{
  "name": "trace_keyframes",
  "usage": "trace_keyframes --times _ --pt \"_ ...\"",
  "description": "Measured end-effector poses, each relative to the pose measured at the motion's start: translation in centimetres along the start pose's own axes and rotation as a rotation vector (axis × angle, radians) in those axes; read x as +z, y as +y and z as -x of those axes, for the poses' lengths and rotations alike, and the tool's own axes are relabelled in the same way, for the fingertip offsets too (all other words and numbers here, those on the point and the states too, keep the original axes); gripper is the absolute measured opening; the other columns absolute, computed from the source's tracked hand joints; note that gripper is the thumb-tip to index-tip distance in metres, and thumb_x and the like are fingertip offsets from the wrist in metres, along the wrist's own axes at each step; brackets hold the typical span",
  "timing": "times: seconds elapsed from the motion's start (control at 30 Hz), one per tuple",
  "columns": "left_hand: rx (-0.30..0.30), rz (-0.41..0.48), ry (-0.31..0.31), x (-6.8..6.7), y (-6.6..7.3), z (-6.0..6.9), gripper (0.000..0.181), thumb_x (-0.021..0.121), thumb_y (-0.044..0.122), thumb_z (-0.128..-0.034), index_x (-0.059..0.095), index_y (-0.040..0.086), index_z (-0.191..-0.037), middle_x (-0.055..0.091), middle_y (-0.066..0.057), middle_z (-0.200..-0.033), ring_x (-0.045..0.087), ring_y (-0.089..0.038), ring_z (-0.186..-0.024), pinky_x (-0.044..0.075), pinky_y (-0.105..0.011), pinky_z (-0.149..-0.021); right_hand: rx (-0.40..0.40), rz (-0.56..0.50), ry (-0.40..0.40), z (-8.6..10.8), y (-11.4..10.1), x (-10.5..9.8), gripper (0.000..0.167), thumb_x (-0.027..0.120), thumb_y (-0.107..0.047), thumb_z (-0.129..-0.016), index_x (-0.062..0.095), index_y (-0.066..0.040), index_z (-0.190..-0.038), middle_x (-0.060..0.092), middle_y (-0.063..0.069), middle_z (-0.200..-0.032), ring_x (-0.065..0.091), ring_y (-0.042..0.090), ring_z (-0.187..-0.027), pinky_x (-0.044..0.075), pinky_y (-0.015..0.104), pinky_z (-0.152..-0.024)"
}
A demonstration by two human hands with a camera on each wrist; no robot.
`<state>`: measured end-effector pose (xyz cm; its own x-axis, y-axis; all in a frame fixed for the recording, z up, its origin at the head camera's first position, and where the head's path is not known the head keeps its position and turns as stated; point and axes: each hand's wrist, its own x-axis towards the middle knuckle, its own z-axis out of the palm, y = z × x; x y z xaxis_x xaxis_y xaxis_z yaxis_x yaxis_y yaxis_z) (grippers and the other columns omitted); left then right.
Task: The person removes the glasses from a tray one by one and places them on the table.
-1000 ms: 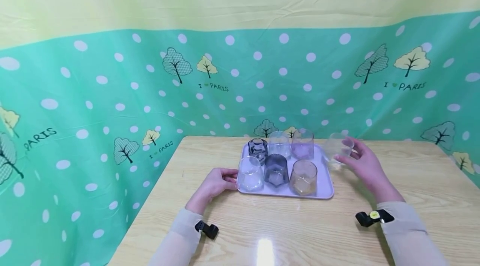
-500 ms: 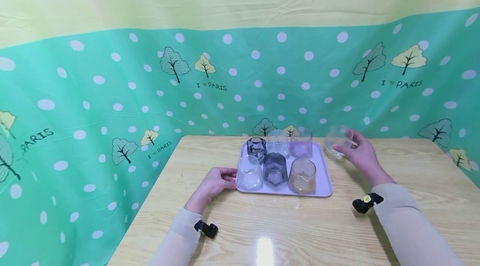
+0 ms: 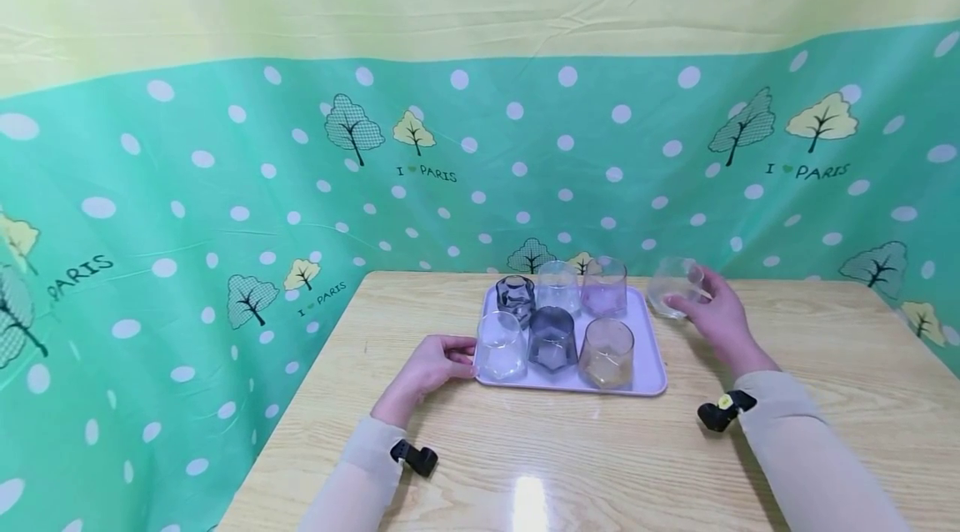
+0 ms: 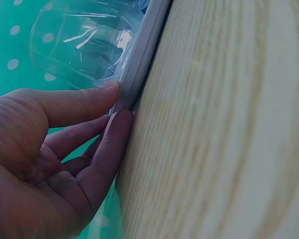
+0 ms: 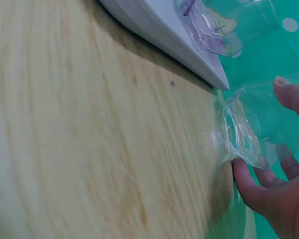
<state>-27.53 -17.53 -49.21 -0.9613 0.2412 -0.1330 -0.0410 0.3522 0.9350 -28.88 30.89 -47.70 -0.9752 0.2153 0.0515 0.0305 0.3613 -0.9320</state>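
Observation:
In the head view a lilac tray (image 3: 652, 378) lies on the table with several drinking glasses upright on it. My left hand (image 3: 437, 365) pinches the tray's left edge; in the left wrist view the thumb is above the rim and a finger below, beside a clear glass (image 4: 84, 45). My right hand (image 3: 720, 317) holds another clear glass (image 3: 670, 288) just beyond the tray's back right corner. In the right wrist view this glass's base is close to the tabletop; whether it touches cannot be told. Thumb and fingers lie on opposite sides of it.
On the tray stand a dark grey glass (image 3: 552, 340), an amber glass (image 3: 607, 354), a purple-tinted glass (image 3: 604, 288) and a smoky patterned glass (image 3: 515, 298). A green dotted cloth (image 3: 450, 207) hangs behind the wooden table (image 3: 585, 465).
My right hand and the clear glass have shifted slightly away from me, towards the back of the table. The left hand and the tray have stayed in place.

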Motion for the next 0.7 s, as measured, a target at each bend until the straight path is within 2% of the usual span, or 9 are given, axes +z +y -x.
trace_keyframes --times 0.17,0.23,0.33,0.4,0.47,0.7 --pt "0.003 -0.008 -0.005 -0.07 -0.06 0.05 0.060 0.085 -0.008 -0.0793 0.067 -0.007 -0.137 0.075 -0.012 -0.118 0.072 -0.019 -0.096 0.063 -0.030 -0.084 0.014 0.005 0.011 0.05 -0.16 0.28 0.101 0.079 -0.028 -0.099 0.011 -0.008 -0.172 0.020 0.028 -0.173 0.035 0.053 -0.150 0.056 0.037 -0.104" --pt "0.007 -0.014 -0.006 -0.12 -0.07 0.04 0.060 0.085 -0.008 -0.0795 0.067 -0.007 -0.137 0.075 -0.013 -0.118 0.072 -0.019 -0.096 0.063 -0.030 -0.084 0.014 -0.001 0.011 0.03 -0.24 0.38 0.101 0.079 -0.027 -0.099 0.011 -0.008 -0.172 0.020 0.027 -0.173 0.035 0.053 -0.151 0.057 0.034 -0.101" --pt "0.007 -0.017 -0.008 -0.16 -0.06 -0.02 0.060 0.085 -0.008 -0.0798 0.067 -0.007 -0.137 0.075 -0.012 -0.118 0.072 -0.019 -0.096 0.063 -0.031 -0.084 0.018 -0.003 0.009 0.01 -0.37 0.42 0.101 0.078 -0.027 -0.100 0.010 -0.009 -0.172 0.019 0.027 -0.173 0.034 0.053 -0.151 0.054 0.043 -0.107" --pt "0.005 -0.016 -0.009 -0.13 -0.02 -0.07 0.060 0.085 -0.007 -0.0798 0.067 -0.007 -0.137 0.075 -0.012 -0.117 0.072 -0.019 -0.096 0.063 -0.031 -0.085 0.022 -0.002 0.010 0.01 -0.42 0.41 0.101 0.078 -0.027 -0.100 0.009 -0.009 -0.172 0.018 0.027 -0.174 0.032 0.053 -0.152 0.048 0.054 -0.113" --pt "0.004 -0.012 -0.010 -0.13 -0.05 -0.03 0.060 0.085 -0.007 -0.0798 0.068 -0.006 -0.137 0.075 -0.011 -0.117 0.072 -0.019 -0.096 0.062 -0.031 -0.085 0.027 0.001 0.009 0.05 -0.43 0.43 0.102 0.078 -0.029 -0.100 0.008 -0.009 -0.172 0.015 0.028 -0.174 0.031 0.055 -0.152 0.043 0.061 -0.115" --pt "0.007 0.007 -0.012 0.04 0.22 0.26 0.061 0.084 -0.009 -0.0790 0.067 -0.008 -0.137 0.075 -0.013 -0.118 0.072 -0.020 -0.097 0.062 -0.031 -0.085 0.026 -0.002 0.009 -0.11 0.03 0.45 0.103 0.078 -0.029 -0.100 0.007 -0.008 -0.172 0.012 0.029 -0.174 0.028 0.057 -0.152 0.039 0.063 -0.117"
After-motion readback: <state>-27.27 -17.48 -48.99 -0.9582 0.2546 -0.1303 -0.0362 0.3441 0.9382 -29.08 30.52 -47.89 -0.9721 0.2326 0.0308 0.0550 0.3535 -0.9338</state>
